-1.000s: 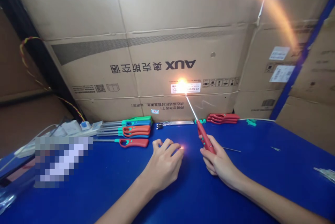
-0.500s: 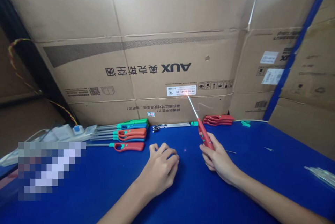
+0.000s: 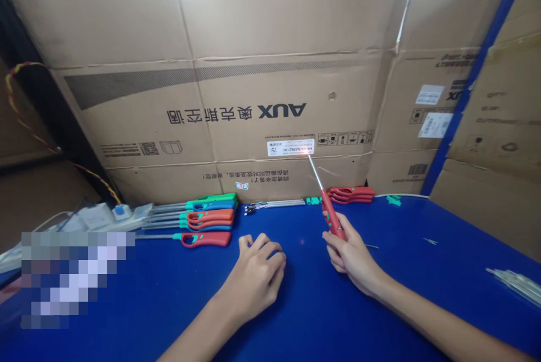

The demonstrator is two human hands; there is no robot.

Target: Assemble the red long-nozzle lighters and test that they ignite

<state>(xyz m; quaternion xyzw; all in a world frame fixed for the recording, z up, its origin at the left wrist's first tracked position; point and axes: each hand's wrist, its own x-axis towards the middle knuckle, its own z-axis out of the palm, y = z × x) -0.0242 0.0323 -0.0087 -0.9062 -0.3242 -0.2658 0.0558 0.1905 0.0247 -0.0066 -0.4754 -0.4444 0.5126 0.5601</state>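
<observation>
My right hand [image 3: 353,249] is wrapped round the red handle of a long-necked lighter [image 3: 331,214]. The metal tube points up and away, and a pinkish glow shows at its tip. My left hand [image 3: 261,269] rests on the blue table [image 3: 169,305] with its fingers curled; nothing can be seen in it, though the palm side is hidden. Beyond it to the left lies a lighter with a red handle [image 3: 213,239], in front of others with orange, blue and green handles [image 3: 211,216].
Red handles [image 3: 350,194] are stacked at the back, beside metal tubes [image 3: 285,203] and small green parts [image 3: 394,200]. Clear sticks [image 3: 518,283] lie at the right edge. White plugs [image 3: 97,215] and wires stand at the left. Cardboard [image 3: 236,85] walls the back.
The lighter tip has shifted slightly right against the cardboard label. The whole view has moved a little; my left hand keeps its curled pose.
</observation>
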